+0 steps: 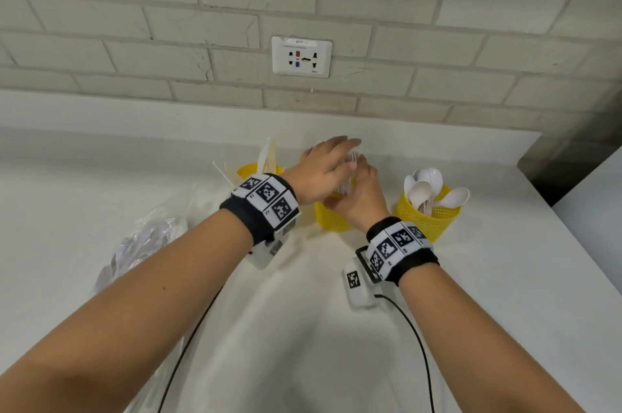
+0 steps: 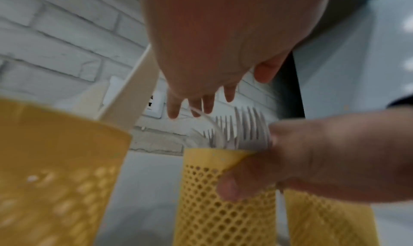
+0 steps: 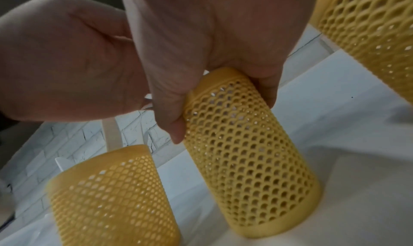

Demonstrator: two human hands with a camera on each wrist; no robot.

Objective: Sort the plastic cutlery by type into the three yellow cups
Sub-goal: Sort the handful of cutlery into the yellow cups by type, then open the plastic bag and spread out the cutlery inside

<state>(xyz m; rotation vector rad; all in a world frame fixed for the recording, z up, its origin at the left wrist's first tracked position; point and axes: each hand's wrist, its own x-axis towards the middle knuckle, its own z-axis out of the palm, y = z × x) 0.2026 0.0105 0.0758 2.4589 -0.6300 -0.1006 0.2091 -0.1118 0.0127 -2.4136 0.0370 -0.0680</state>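
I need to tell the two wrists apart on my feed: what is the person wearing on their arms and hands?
Both forearms are bare, with no sleeves or gloves. The left hand and right hand each have a black wristband behind them, carrying white square tiles printed with black coded markers. A white camera box hangs under each wrist, and a thin black cable trails back from it.

cups: yellow, perforated mesh
spoons: white
forks: white
knives: cream
wristbands: black, with black-and-white square markers
wall: pale grey brick
counter: white
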